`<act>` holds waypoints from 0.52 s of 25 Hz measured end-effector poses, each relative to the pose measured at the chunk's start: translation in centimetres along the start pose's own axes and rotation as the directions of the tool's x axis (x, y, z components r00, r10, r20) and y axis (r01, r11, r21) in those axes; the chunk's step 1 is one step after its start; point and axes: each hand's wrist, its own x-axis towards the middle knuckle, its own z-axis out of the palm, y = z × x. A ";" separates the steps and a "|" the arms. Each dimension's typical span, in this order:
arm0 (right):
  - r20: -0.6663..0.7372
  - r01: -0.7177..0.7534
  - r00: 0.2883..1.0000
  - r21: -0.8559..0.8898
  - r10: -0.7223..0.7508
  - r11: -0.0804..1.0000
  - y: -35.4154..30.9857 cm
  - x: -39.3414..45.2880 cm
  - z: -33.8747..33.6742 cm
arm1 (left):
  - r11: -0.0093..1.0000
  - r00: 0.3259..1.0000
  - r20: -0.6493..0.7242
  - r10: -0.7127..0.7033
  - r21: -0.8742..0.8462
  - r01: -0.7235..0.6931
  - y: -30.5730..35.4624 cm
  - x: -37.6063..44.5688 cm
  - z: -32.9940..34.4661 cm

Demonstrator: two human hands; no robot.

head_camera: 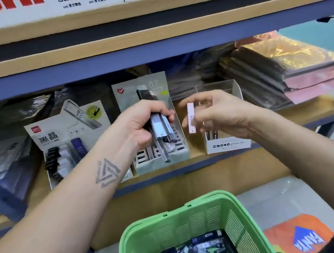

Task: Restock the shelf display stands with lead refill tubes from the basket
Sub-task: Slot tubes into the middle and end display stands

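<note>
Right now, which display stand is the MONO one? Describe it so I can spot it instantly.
On the wooden shelf above the green basket, three stands sit in a row. The MONO stand is the rightmost, just behind the right hand pinching a pink tube. Unlike its printed neighbours, it is plain white with a clear back.

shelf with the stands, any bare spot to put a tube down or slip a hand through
Bare wood shows between the middle stand and the MONO stand, and right of it up to the packet stack. The left stand and middle stand nearly touch. The left hand with its bundle of tubes fills the space over the middle stand.
</note>
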 end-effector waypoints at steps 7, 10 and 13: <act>-0.113 -0.083 0.991 -0.075 0.074 0.994 2.5 -0.7 -5.7 | 0.999 0.996 0.079 -0.051 0.022 0.049 -2.0 1.9 4.5; -0.177 -0.125 0.979 -0.110 0.104 0.986 3.0 -0.7 -7.9 | 0.996 0.992 0.090 -0.084 0.040 0.081 -2.6 2.5 5.6; -0.236 -0.081 0.972 -0.257 0.019 0.963 3.2 -0.7 -9.0 | 0.995 0.990 0.102 -0.099 0.040 0.095 -3.1 3.0 6.2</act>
